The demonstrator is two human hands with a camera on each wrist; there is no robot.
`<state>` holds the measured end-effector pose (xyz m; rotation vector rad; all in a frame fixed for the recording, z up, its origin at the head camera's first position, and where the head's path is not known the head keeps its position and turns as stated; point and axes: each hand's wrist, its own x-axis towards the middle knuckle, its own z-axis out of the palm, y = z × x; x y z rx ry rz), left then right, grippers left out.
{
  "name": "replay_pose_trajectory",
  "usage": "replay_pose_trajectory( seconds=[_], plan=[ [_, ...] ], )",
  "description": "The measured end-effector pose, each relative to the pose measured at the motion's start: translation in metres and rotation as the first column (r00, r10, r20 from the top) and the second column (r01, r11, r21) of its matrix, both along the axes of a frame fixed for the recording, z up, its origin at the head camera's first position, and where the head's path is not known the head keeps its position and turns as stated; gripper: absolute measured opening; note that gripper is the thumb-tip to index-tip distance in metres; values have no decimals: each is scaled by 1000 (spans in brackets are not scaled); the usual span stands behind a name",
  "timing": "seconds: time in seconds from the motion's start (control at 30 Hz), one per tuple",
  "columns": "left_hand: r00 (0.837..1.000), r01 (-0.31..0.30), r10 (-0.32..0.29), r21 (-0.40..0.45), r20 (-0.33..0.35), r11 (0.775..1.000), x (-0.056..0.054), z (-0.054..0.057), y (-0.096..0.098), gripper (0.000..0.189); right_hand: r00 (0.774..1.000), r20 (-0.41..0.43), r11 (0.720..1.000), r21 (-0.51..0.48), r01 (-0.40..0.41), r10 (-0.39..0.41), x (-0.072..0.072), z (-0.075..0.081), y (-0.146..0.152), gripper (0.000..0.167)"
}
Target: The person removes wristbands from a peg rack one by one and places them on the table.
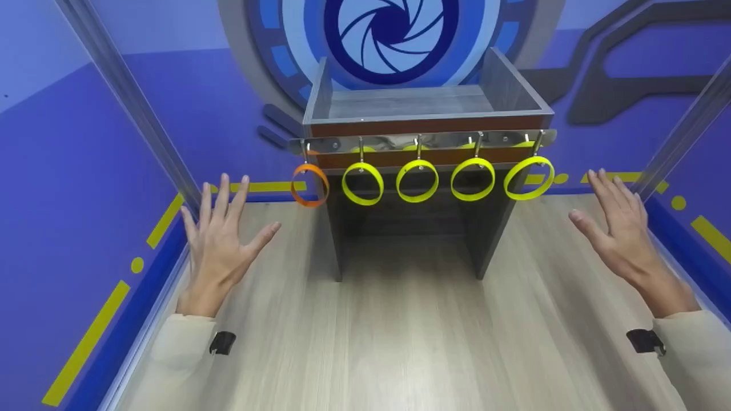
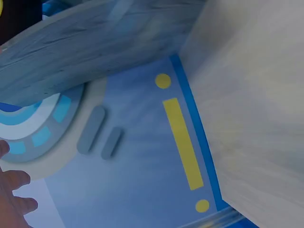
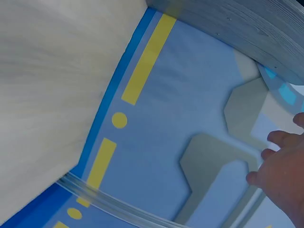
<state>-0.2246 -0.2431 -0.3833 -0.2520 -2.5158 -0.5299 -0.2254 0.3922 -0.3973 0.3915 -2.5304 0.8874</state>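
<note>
Orange ring (image 1: 310, 204) hangs far L on the row of metal hooks (image 1: 419, 149); four yellow rings (image 1: 417, 200) take the other hooks to its R, one per hook. Hooks sit on a metal bar (image 1: 394, 142) across the front of a grey wood-look stand (image 1: 511, 85), w/ a tray-like top. Progress: all 5 rings are up, none loose on the surface (image 1: 400, 348) as far as seen, so prob. either nothing's begun or all's done; can't tell which.

L hand (image 1: 220, 245): fingers straight & spread, thumb out, nothing held, well apart from the orange ring. R hand (image 1: 619, 234): same, fingers extended, no grip, nearest the far-R yellow ring but not touching it. Black wrist pieces (image 1: 223, 342) by both sleeves. Blue-purple walls (image 1: 74, 171) w/ yellow marks around; round emblem (image 1: 390, 25) behind stand.
</note>
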Motion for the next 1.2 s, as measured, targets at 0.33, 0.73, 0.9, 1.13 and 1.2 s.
replay_pose_trajectory(
  seconds=[0.33,0.73,0.9,1.13,1.2],
  plan=[
    [983,178,-155,281,-103,943,-1,11,10,80,996,89,982,-186,1,16,6,-2,-6,68],
    [937,317,-331,664,-110,677,0,16,20,58,985,98,929,-356,-101,145,-2,-17,-25,60],
    [917,352,-372,733,-145,582,-2,20,25,53,982,100,912,-397,-106,158,-5,-28,-36,57],
    [896,390,-395,781,-201,488,-5,22,31,49,969,148,906,-404,-125,199,-11,-43,-52,56],
    [893,391,-399,795,-207,463,-6,22,33,48,962,171,904,-407,-128,213,-13,-47,-55,57]
  ],
)
